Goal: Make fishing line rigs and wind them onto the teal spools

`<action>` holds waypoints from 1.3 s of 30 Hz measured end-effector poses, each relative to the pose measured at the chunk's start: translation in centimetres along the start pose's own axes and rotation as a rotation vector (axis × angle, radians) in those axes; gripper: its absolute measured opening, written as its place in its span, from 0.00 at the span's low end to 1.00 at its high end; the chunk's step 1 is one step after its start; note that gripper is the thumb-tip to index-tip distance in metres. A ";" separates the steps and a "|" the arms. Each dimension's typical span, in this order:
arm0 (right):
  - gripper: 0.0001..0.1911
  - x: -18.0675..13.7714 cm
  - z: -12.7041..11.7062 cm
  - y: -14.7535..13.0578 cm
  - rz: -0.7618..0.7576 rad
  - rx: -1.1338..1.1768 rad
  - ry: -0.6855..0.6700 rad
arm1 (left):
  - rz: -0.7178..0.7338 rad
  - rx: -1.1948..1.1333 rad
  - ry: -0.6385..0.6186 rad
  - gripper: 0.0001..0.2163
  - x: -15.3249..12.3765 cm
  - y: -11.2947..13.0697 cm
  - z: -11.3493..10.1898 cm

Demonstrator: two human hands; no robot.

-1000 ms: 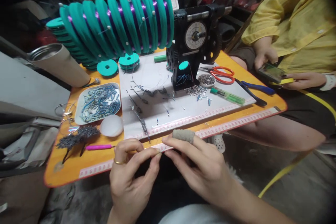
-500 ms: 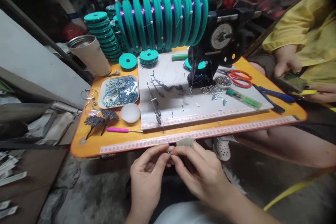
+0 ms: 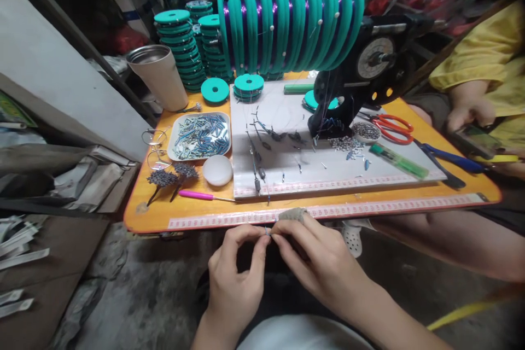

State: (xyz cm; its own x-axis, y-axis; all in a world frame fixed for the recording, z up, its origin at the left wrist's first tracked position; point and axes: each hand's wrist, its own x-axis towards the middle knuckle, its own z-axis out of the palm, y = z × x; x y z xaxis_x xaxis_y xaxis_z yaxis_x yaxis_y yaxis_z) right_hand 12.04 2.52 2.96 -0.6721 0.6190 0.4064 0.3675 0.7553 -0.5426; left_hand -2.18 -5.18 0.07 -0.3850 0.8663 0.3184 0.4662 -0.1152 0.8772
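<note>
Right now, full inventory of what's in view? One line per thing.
tray: 1, orange, tape-measure strip along near edge
white board: 1, on the tray
spool rack: 1, teal discs with purple thread, back centre
loose spools: several stacks, teal, back left
counter device: 1, black, right of rack
metal cup: 1, steel, back left
bead dish: 1, blue-silver tube beads
scissors: 1, orange handles
pliers: 1, blue handles
lighter: 1, green
pink tool: 1, near edge
co-worker: 1, yellow top, holding phone
left hand, right hand: fingertips pinched together on something tiny
</note>
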 end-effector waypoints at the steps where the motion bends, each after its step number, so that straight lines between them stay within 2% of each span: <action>1: 0.06 0.1 0.0 0.1 -0.015 -0.005 -0.009 | 0.034 0.028 -0.009 0.14 0.0 -0.1 -0.1; 5: 0.08 0.6 0.0 0.5 -0.018 0.032 -0.048 | 0.087 0.048 -0.006 0.14 0.1 0.0 -0.2; 8: 0.14 0.8 -0.2 0.7 0.001 0.144 -0.064 | 0.048 0.008 -0.006 0.13 0.2 0.1 -0.4; 11: 0.17 1.3 -0.6 0.7 0.023 0.246 -0.142 | 0.006 -0.045 -0.017 0.13 0.3 0.2 -0.6; 16: 0.12 2.3 -1.0 0.5 0.036 0.324 -0.251 | -0.027 -0.084 -0.011 0.11 0.0 0.3 -1.0; 19: 0.08 2.5 -0.8 0.5 0.026 0.304 -0.257 | -0.133 -0.147 -0.009 0.09 0.0 0.7 -1.1; 23: 0.11 2.0 -0.6 0.7 -0.087 0.133 -0.165 | -0.442 -0.426 -0.055 0.08 0.7 1.5 -1.3; 25: 0.12 1.7 -0.5 0.8 -0.146 0.025 -0.098 | -0.517 -0.510 -0.082 0.08 1.2 1.8 -1.3; 28: 0.13 1.3 -0.5 0.7 -0.180 -0.043 -0.049 | -0.539 -0.519 -0.114 0.05 1.6 1.9 -1.4; 35: 0.13 0.9 -0.8 0.5 -0.155 0.001 -0.024 | -0.555 -0.539 -0.152 0.06 1.1 1.9 -1.0; 37: 0.20 -0.5 -1.7 1.3 -0.118 -0.039 0.063 | -0.560 -0.553 -0.114 0.07 0.9 2.1 -0.5; 39: 0.28 -2.7 -3.0 3.1 -0.039 -0.136 0.270 | -0.579 -0.568 -0.043 0.08 0.7 2.3 0.0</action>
State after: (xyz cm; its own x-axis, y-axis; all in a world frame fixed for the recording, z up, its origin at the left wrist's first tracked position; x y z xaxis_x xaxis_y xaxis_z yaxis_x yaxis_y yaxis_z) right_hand 16.92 3.79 2.40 -0.4989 0.6100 0.6156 0.4395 0.7903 -0.4269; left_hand -1.38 -4.84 2.34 -0.4052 0.8805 -0.2460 -0.2775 0.1379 0.9508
